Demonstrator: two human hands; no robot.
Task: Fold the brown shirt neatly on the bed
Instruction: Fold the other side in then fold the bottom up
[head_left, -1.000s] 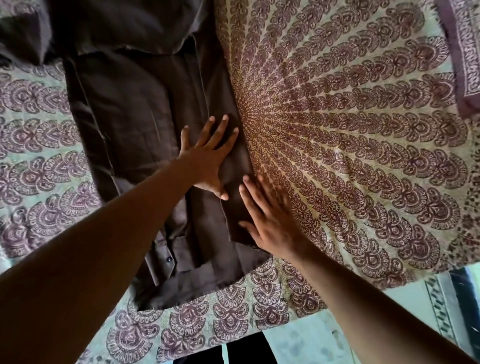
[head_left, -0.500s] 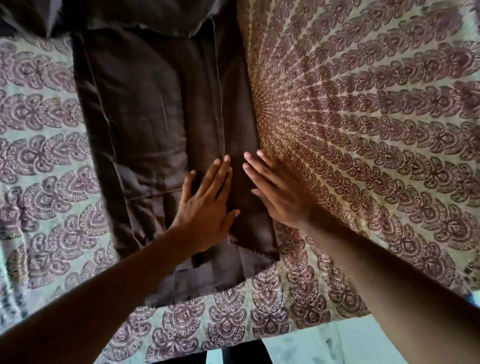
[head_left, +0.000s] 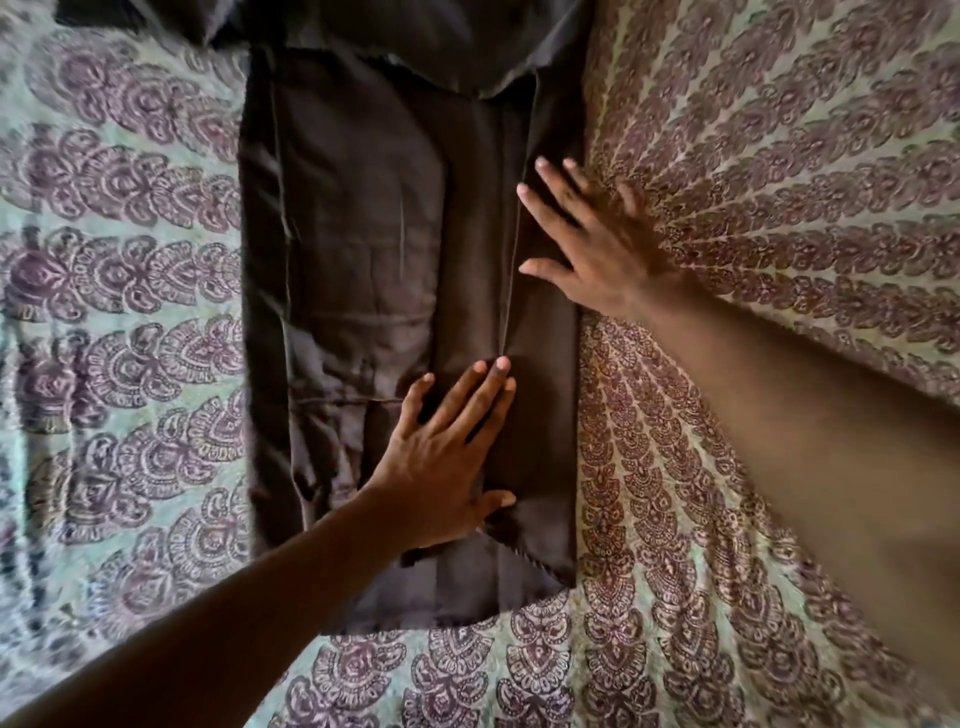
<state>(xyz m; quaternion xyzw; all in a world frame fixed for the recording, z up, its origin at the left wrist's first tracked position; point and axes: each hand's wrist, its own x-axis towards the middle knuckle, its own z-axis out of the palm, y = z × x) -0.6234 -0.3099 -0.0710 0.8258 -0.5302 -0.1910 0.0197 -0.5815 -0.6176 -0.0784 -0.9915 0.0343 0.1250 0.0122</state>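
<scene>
The brown shirt (head_left: 363, 249) lies flat on the bed as a long narrow strip, its sides folded inward, running from the top of the view down to the near edge. My left hand (head_left: 447, 462) presses flat on its lower middle, fingers straight and together beside the folded seam. My right hand (head_left: 592, 244) lies spread and flat on the shirt's right folded edge, higher up, with its outer fingers over the bedsheet. The shirt's upper part is cut off at the top of the frame.
A patterned bedsheet (head_left: 779, 156) in pale green with purple-brown motifs covers the bed on both sides of the shirt. More dark cloth (head_left: 156, 21) bunches at the top left corner.
My right hand has slid up along the shirt's right edge and spread its fingers. My left hand stays pressed low on the shirt. The view has shifted and the shirt sits more central.
</scene>
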